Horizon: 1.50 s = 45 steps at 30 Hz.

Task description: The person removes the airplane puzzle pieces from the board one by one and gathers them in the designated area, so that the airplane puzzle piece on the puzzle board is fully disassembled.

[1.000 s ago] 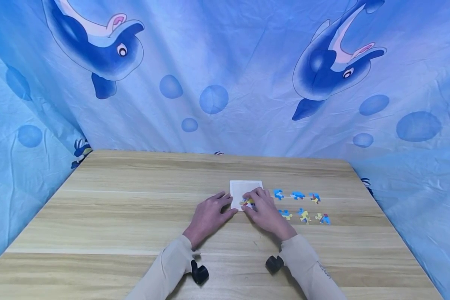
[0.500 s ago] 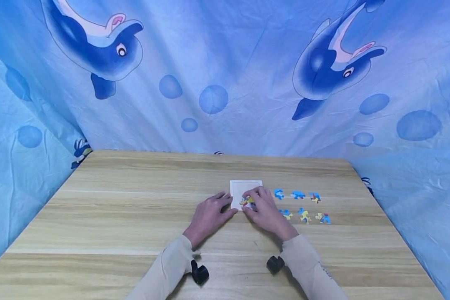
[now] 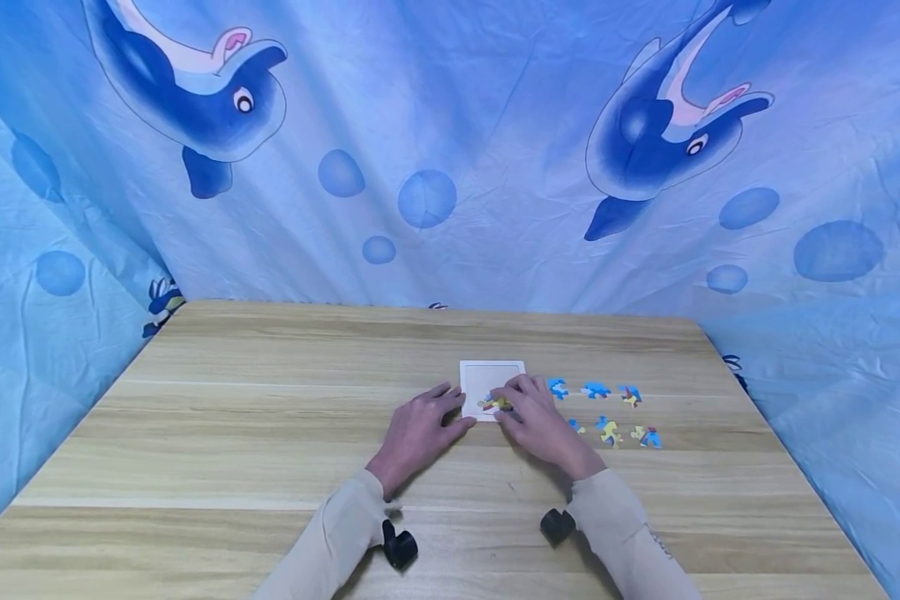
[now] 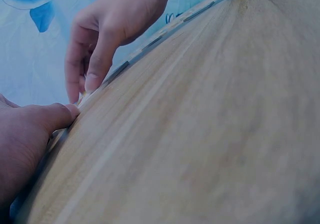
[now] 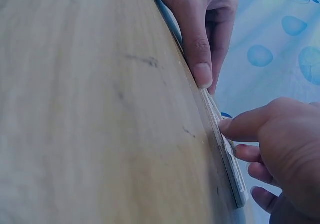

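Observation:
A white square puzzle tray (image 3: pixel 492 364) lies on the table, with yellow, red and blue jigsaw puzzle pieces (image 3: pixel 489 405) in its lower part. My left hand (image 3: pixel 420 429) holds the tray at its near left corner, thumb along the front rim and fingers at the left side. Over the tray's right part, my right hand (image 3: pixel 537 421) has its thumb and index finger on either side of a yellow piece (image 3: pixel 502 402), pinching it low in the tray. In the right wrist view, the right fingertips (image 5: pixel 243 152) are right at the tray's surface, and the palm hides part of the tray.
Right of the tray, loose blue and yellow puzzle pieces (image 3: pixel 596 390) lie in two rows. The nearest lower piece (image 3: pixel 576 427) is partly covered by my right hand. A blue dolphin-print cloth (image 3: pixel 450 275) hangs behind the wooden table (image 3: pixel 270 358).
My right hand has shifted slightly right and now shows more of the pieces in the tray, while covering more of the nearest loose piece. The left hand and tray have stayed put.

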Each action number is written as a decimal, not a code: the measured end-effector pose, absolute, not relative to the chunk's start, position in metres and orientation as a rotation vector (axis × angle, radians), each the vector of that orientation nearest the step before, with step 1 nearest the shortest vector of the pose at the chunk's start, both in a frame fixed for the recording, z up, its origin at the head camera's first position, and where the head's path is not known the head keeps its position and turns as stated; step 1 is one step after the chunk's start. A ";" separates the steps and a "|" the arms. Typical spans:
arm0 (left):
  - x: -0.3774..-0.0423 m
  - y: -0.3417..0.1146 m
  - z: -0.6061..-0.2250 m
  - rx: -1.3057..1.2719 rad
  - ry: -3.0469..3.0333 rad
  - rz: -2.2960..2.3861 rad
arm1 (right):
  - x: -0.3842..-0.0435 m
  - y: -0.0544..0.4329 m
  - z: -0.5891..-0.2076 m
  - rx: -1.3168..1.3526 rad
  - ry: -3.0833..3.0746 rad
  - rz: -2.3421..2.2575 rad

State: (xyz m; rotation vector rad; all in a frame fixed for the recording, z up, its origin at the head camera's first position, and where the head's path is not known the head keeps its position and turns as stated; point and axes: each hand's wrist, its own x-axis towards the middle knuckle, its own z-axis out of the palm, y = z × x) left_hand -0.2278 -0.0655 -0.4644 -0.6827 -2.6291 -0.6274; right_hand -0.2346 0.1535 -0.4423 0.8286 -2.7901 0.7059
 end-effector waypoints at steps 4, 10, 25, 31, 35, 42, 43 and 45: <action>-0.228 -0.065 -0.464 -0.676 -2.636 -0.631 | -0.234 0.154 -0.442 0.844 -2.785 0.706; -0.228 -0.064 -0.464 -0.674 -2.640 -0.620 | -0.234 0.154 -0.441 0.804 -2.790 0.700; -0.228 -0.063 -0.464 -0.684 -2.648 -0.621 | -0.234 0.155 -0.444 0.747 -2.790 0.798; -0.227 -0.063 -0.463 -0.682 -2.650 -0.631 | -0.234 0.157 -0.443 0.773 -2.762 0.795; -0.226 -0.063 -0.463 -0.676 -2.652 -0.641 | -0.232 0.158 -0.443 0.801 -2.720 0.782; -0.226 -0.064 -0.464 -0.678 -2.646 -0.648 | -0.221 0.167 -0.440 0.823 -2.659 0.778; -0.227 -0.064 -0.464 -0.677 -2.645 -0.645 | -0.219 0.168 -0.440 0.823 -2.655 0.778; -0.227 -0.065 -0.465 -0.677 -2.643 -0.643 | -0.216 0.172 -0.440 0.829 -2.641 0.776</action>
